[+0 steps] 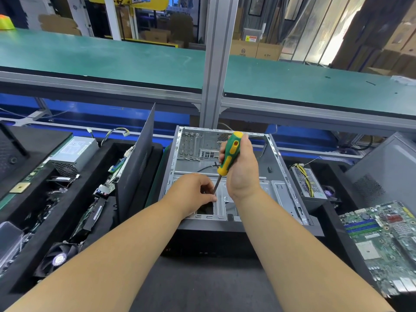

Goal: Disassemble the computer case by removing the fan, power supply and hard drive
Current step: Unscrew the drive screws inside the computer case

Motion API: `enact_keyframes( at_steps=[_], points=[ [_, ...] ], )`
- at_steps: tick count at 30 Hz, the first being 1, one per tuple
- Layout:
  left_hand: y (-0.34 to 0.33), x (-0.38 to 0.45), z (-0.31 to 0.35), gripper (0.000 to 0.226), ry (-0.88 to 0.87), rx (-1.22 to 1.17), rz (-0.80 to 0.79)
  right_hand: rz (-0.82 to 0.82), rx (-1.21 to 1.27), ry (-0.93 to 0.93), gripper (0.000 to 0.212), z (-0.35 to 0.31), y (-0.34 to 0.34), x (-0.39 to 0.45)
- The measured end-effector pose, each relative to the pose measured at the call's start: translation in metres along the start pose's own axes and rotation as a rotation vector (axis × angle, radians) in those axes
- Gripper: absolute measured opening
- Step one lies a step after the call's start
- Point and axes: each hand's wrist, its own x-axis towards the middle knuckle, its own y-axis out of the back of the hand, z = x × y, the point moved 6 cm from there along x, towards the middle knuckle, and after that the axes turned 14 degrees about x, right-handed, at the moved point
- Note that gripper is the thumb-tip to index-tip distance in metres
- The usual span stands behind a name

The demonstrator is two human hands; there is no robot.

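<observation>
An open grey computer case [283,176] lies on its side in the middle of the bench, its inside mostly bare metal. My right hand [242,170] grips a green and yellow screwdriver [229,154] upright, its shaft pointing down into the drive bay at the case's near end. My left hand [193,192] has its fingers curled at the screwdriver's tip, pinching around the shaft; the tip itself is hidden. A black cable [207,168] runs across the case floor behind my hands.
A dark side panel [137,167] stands upright left of the case. Further left lie a power supply [74,154], circuit boards and a fan [59,258]. On the right are another power supply [307,183], a motherboard [382,239] and a second case [387,174].
</observation>
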Motion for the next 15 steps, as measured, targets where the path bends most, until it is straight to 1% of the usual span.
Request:
enact_keyframes(
  at_steps=[5, 8, 10, 12, 15],
  points=[
    [-0.001, 0.001, -0.001, 0.014, -0.005, 0.020, -0.004, -0.095, -0.155, 0.037, 0.026, -0.003, -0.009, -0.001],
    [-0.001, 0.001, -0.001, 0.015, -0.007, 0.030, 0.000, -0.123, -0.190, 0.037, 0.023, -0.001, -0.011, -0.002],
    [-0.001, 0.001, -0.001, 0.017, -0.008, 0.033, 0.003, -0.128, -0.230, 0.020, 0.024, 0.001, -0.012, -0.003],
    [-0.001, 0.001, -0.001, 0.016, -0.006, 0.030, 0.000, -0.123, -0.267, 0.006, 0.031, 0.002, -0.014, -0.005],
    [0.000, 0.000, 0.000, 0.017, -0.012, 0.036, -0.001, -0.104, -0.230, -0.010, 0.039, 0.002, -0.015, -0.004]
  ],
)
